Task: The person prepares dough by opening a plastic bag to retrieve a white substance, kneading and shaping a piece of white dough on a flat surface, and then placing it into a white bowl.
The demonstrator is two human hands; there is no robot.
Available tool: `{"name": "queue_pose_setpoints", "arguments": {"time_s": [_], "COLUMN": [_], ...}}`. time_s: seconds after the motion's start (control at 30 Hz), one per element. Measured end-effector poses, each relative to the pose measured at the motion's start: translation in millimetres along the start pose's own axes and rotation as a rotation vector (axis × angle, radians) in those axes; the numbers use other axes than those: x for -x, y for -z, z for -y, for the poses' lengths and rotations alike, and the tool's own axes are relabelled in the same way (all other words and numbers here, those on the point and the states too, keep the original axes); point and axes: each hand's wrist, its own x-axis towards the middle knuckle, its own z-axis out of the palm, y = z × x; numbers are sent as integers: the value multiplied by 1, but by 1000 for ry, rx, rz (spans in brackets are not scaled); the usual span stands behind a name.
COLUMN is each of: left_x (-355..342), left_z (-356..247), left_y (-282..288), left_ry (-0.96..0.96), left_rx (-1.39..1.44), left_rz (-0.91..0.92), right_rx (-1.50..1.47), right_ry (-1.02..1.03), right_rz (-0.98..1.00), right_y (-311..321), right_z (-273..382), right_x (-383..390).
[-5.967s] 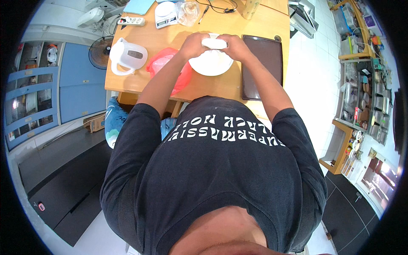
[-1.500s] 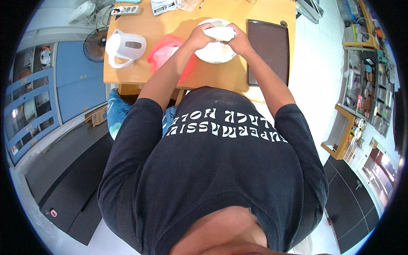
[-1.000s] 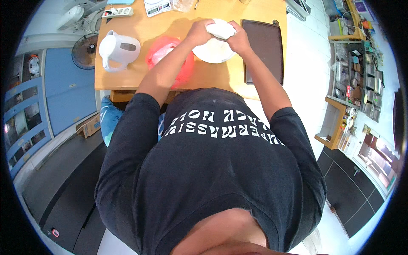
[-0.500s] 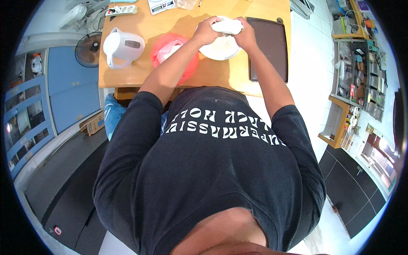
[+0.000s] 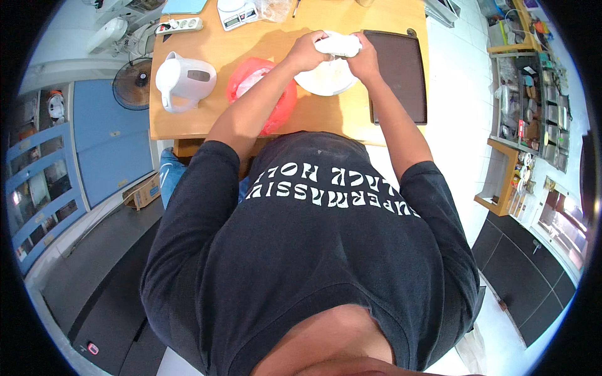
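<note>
Between my two hands is a thick white lump (image 5: 338, 45), longish and soft-looking like dough; I cannot be sure what it is. My left hand (image 5: 306, 51) is closed around its left end, and my right hand (image 5: 364, 57) grips the right end. Both hold it above the far part of a white bowl (image 5: 327, 81), which has something pale inside. To the left of the bowl, a pink-red plastic bag (image 5: 280, 108) with white inside lies partly hidden behind my left forearm. A dark brown rectangular tray (image 5: 399, 78) lies just beyond my right hand on the right.
A white electric kettle (image 5: 191, 81) stands at the left of the wooden table (image 5: 251, 41). Along the far side are a digital kitchen scale (image 5: 239, 17), a clear plastic bag (image 5: 274, 9) and a white power strip (image 5: 180, 26). A fan (image 5: 133, 83) stands left of the table.
The whole view has shifted slightly, with the table a little lower in the picture. Both hands keep hold of the white lump over the bowl, and it lies a bit more level.
</note>
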Motion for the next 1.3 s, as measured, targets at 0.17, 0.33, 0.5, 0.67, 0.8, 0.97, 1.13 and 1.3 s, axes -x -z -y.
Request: {"name": "queue_pose_setpoints", "arguments": {"time_s": [0.17,0.33,0.5,0.67,0.8,0.97,1.13,1.3], "left_x": [-1,2,-2,-5,-4,-19,-24,-27], "left_z": [-8,-1,10,7,13,38,38,45], "left_y": [0,-1,3,5,8,1,-4,1], "left_ry": [141,-5,44,101,-31,126,82,114], "left_rx": [-5,-95,-129,-94,-218,-111,-193,-187], "left_rz": [-26,-15,-24,7,81,79,165,229], "right_rx": [-51,18,-12,13,-22,-31,-46,-45], "right_ry": [50,-65,99,30,24,86,-56,-64], "right_rz": [-17,3,61,68,105,133,165,216], "right_y": [-16,-12,-19,-25,-17,-31,-39,-39], "right_z": [-8,-13,-17,-19,-15,-25,-47,-47], "right_x": [11,-1,-1,2,-6,-6,-16,-19]}}
